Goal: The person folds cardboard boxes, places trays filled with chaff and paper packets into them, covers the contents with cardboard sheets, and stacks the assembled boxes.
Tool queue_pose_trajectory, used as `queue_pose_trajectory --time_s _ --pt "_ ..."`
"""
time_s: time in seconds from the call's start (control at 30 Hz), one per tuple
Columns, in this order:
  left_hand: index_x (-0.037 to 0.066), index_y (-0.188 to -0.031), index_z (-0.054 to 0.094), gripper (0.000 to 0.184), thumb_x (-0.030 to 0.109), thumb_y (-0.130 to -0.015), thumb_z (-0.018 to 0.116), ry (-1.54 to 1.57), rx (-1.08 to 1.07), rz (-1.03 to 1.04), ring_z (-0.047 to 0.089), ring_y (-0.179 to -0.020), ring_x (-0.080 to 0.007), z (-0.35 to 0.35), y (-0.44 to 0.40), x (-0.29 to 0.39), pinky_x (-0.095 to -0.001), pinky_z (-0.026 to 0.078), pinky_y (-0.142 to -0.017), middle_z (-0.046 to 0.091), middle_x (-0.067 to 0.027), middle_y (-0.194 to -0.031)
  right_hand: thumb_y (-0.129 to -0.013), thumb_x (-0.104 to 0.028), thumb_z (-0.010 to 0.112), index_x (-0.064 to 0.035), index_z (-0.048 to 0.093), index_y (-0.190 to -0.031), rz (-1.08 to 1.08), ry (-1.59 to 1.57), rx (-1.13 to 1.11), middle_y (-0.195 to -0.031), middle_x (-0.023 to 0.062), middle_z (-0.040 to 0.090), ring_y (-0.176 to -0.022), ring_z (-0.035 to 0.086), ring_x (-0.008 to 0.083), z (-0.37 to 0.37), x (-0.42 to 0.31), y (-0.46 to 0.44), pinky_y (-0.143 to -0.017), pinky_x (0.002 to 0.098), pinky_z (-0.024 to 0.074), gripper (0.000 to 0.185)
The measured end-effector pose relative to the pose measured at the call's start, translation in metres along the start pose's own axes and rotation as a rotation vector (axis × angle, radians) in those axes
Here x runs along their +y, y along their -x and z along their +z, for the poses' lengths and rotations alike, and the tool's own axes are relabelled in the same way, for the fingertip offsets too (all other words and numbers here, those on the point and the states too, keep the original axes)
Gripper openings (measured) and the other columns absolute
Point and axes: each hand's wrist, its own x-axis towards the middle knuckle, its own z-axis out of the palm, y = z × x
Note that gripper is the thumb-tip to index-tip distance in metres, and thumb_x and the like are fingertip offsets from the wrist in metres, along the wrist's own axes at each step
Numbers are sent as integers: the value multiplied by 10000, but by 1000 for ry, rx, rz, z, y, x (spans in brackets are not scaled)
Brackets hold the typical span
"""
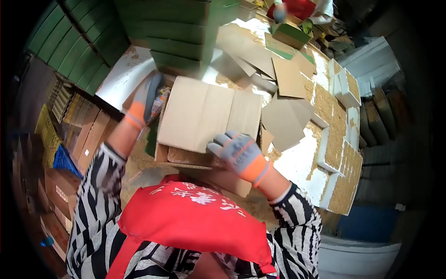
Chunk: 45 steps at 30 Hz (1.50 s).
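A cardboard sheet (200, 114) with a crease lies over a carton (161, 152) in front of me. Brown grainy filling (188, 157) shows at the carton's near side under the sheet. My right hand (239, 156), in a grey and orange glove, rests on the sheet's near edge with its fingers stretched out. At the carton's left side is my left hand (147, 100), gloved alike and slightly blurred. Beside its fingers sits a small item with coloured print (160, 101), whose kind I cannot make out. The left fingertips do not show clearly enough to tell a grip.
Stacked green boxes (176, 28) rise behind the carton. Loose cardboard pieces (288, 118) and white trays with brown grains (334, 135) cover the right side. Another person's gloved hand (306, 26) is at a green box (290, 35) far back. Cartons (60, 186) stand at left.
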Motion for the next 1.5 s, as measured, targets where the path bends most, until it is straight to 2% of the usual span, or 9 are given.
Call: queue_pose_trajectory --time_s 0.17,0.37,0.47,0.63,0.9,1.13,1.23,1.33,1.5 --pt "58 -1385 413 532 407 -985 449 268 -225 -340 509 -1099 -124 -9 111 -12 -283 424 -940 527 -51 -1304 -846 -265 587 -106 609 -1092 50 -254 -453 -1063 109 617 -967 604 304 51 7 2 -807 399 497 293" --pt "78 -1373 441 496 371 -980 509 -464 -352 524 513 -1120 -112 -11 123 -18 -279 425 -961 558 -48 -1258 -863 38 481 -54 589 -1222 412 -729 182 -1085 106 646 -957 635 194 -4 29 46 -807 310 523 386" --pt "44 -1360 443 443 295 -998 487 349 -516 -465 533 -1089 -155 -16 103 -56 -308 439 -945 555 -67 -1254 -907 -39 508 0 422 -1378 771 -1152 528 -1284 146 542 -1174 525 209 17 60 70 -945 308 463 480" --pt "51 -1333 467 648 312 -816 758 -102 -386 -309 570 -1056 -156 20 94 -67 -304 481 -895 595 -71 -1211 -805 -323 756 72 403 -1320 963 -1070 229 -1224 157 550 -1070 534 217 127 56 45 -914 324 451 739" --pt "-10 -1423 280 991 288 -674 857 -78 -246 -231 499 -1179 -211 39 106 -39 -342 420 -1007 488 -142 -1330 -852 -227 709 27 461 -1284 869 -1352 333 -1113 83 608 -993 568 167 112 53 58 -872 291 476 560" --pt "58 -1349 446 587 420 -909 585 -71 -449 -476 470 -1176 -162 76 43 102 -319 402 -1000 533 -77 -1260 -884 -147 568 -43 396 -1385 770 -1828 981 -1274 88 515 -1095 557 203 65 83 81 -950 362 475 540" --pt "45 -1334 474 375 183 -986 488 -552 -269 908 434 -1262 -256 37 -52 108 -387 360 -1070 463 -132 -1345 -913 -242 572 -36 452 -1334 555 -1994 1273 -1227 103 559 -1061 576 230 -25 83 49 -939 370 485 483" --pt "-3 -1388 370 510 130 -943 580 398 -41 760 488 -1217 -237 7 -127 194 -340 409 -1038 418 -129 -1393 -918 -249 570 -34 466 -1314 261 -1914 1376 -1217 104 565 -1058 577 232 -96 118 17 -927 368 489 462" --pt "0 -1420 334 661 392 -936 557 208 166 897 426 -1274 -197 -46 -227 304 -303 333 -1070 408 -121 -1425 -925 -259 566 -32 489 -1280 -36 -1416 1312 -1199 105 574 -1054 578 237 -180 225 -64 -908 364 495 429"
